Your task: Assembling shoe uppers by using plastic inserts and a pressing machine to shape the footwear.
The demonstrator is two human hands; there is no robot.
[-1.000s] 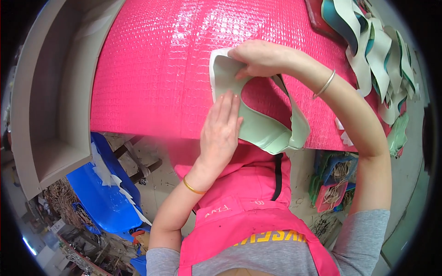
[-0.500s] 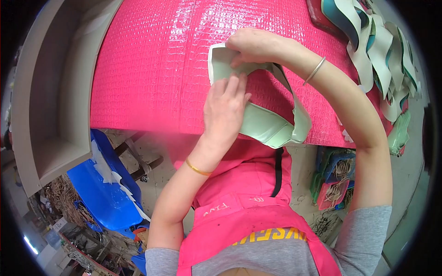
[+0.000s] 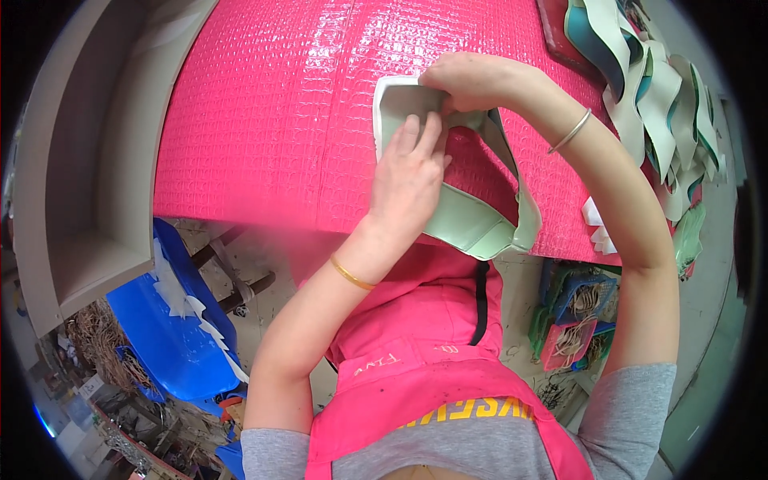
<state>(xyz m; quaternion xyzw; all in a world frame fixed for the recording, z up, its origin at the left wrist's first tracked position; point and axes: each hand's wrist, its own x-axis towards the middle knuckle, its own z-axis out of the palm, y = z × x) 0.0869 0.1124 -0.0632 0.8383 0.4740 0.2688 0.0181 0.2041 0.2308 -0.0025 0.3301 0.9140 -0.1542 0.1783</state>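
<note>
A green band (image 3: 480,220) is held on the pink table (image 3: 256,152) by 2 bare hands, its loop standing open so that the table cover is seen through it. The far edge of the band is gripped by the right hand (image 3: 468,82) — the fingers are curled over it, with the thumb turned to the inner face. The left hand (image 3: 408,172) is laid palm down on the near part of the band, half open, its fingers slightly bent and pressed to the surface; nothing is grasped by it. Just left of the fingers, a white edge is shown by the band, and its near corner is brought to the table's near edge.

A gold bracelet (image 3: 352,274) is worn behind the left hand, a silver bracelet (image 3: 571,132) behind the right. Well to the right of the right hand, wavy white and teal strips (image 3: 660,108) are piled. White scraps (image 3: 596,224) are seen beside the right forearm, and baskets (image 3: 570,340) are stacked below. Well left of the left hand, a grey box (image 3: 136,152) is placed — a blue plastic seat (image 3: 172,348) is seen below it.
</note>
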